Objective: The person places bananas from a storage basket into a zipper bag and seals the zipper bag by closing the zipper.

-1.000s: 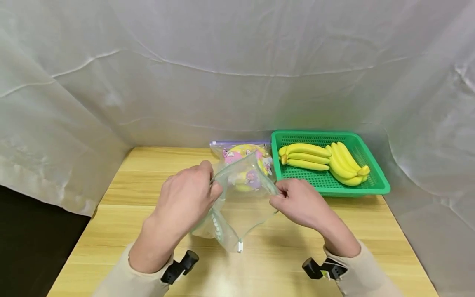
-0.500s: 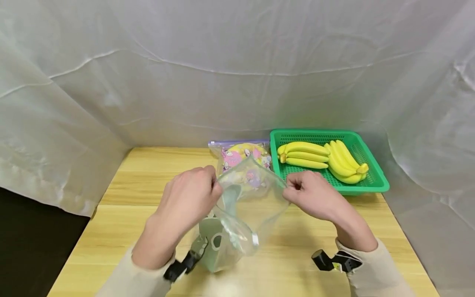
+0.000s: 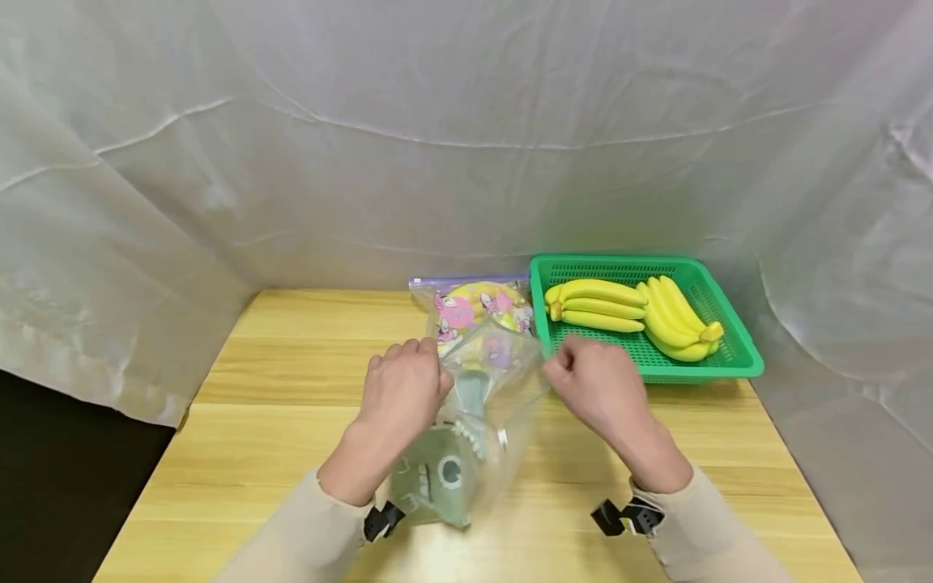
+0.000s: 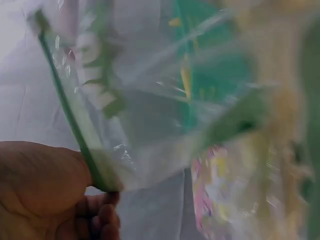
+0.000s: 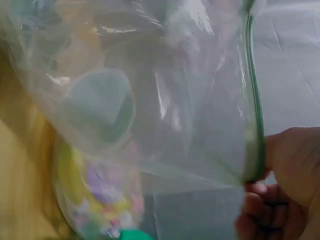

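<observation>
A clear zip bag (image 3: 430,478) with a green cartoon print hangs between both hands above the table, its mouth spread. My left hand (image 3: 404,387) pinches the left side of the mouth; in the left wrist view that hand (image 4: 45,185) has its thumb and fingers on the green zip edge. Opposite, my right hand (image 3: 601,389) pinches the right side of the rim, and in the right wrist view the hand (image 5: 295,165) grips the green zip strip. Behind it lies another zip bag (image 3: 455,312) with a purple top, pink prints and something yellow inside, partly covered.
A green plastic basket (image 3: 739,344) stands at the back right, holding two bunches of bananas (image 3: 598,306). Grey cloth (image 3: 466,186) encloses the wooden table (image 3: 306,364) at the back and sides.
The left hand has moved right. The right hand went right, then came partly back. The bag has swung round, bringing its printed green face into view, and its mouth has narrowed.
</observation>
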Motion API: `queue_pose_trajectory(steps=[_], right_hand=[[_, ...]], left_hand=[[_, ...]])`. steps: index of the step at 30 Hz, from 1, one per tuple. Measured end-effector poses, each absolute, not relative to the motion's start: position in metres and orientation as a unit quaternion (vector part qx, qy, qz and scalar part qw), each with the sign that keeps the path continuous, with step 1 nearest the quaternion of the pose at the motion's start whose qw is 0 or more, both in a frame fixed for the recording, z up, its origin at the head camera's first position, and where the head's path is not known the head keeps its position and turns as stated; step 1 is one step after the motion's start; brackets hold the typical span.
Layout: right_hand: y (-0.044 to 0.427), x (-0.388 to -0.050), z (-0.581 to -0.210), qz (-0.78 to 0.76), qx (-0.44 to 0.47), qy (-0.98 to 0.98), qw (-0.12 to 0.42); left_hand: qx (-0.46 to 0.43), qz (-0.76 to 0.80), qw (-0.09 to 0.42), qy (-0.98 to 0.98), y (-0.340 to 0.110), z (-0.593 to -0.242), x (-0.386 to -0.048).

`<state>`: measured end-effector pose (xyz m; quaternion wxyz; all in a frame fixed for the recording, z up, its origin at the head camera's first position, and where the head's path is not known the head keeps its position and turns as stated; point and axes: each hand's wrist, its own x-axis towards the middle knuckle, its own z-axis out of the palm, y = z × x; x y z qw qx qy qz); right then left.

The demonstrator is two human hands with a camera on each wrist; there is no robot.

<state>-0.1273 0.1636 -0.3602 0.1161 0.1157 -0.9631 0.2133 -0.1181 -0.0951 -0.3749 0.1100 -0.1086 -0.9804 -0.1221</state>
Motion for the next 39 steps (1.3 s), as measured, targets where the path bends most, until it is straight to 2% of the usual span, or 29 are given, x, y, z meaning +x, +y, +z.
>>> queue_pose_trajectory(steps=[3, 7, 9, 12, 16, 20, 22, 25, 32, 39], right_hand=[[0.172, -0.127, -0.359, 0.204, 0.107, -0.959, 0.166], [0.17, -0.124, -0.365, 0.19, 0.152, -0.962, 0.127], [0.164, -0.121, -0.37, 0.178, 0.176, -0.962, 0.107], [0.158, -0.117, -0.378, 0.16, 0.19, -0.962, 0.114], [0.156, -0.115, -0.384, 0.152, 0.188, -0.959, 0.148], [0.157, -0.115, -0.384, 0.177, 0.187, -0.937, 0.234], [0.157, -0.118, -0.385, 0.184, 0.196, -0.924, 0.272], [0.157, -0.123, -0.392, 0.171, 0.216, -0.916, 0.291], [0.157, -0.124, -0.408, 0.149, 0.226, -0.927, 0.258], [0.158, -0.122, -0.404, 0.143, 0.215, -0.937, 0.235]], left_hand=[[-0.103, -0.128, 0.123, -0.979, -0.1, -0.381, -0.114], [-0.118, -0.149, 0.087, -0.978, -0.098, -0.388, -0.109], [-0.126, -0.151, 0.085, -0.977, -0.092, -0.391, -0.107], [-0.149, -0.128, 0.131, -0.972, -0.084, -0.396, -0.103], [-0.174, -0.097, 0.228, -0.953, -0.085, -0.401, -0.106], [-0.163, -0.124, 0.297, -0.933, -0.089, -0.401, -0.114], [-0.155, -0.128, 0.311, -0.929, -0.089, -0.403, -0.116], [-0.158, -0.104, 0.318, -0.929, -0.088, -0.41, -0.116], [-0.192, -0.07, 0.311, -0.928, -0.086, -0.429, -0.113], [-0.19, -0.107, 0.291, -0.931, -0.09, -0.424, -0.116]])
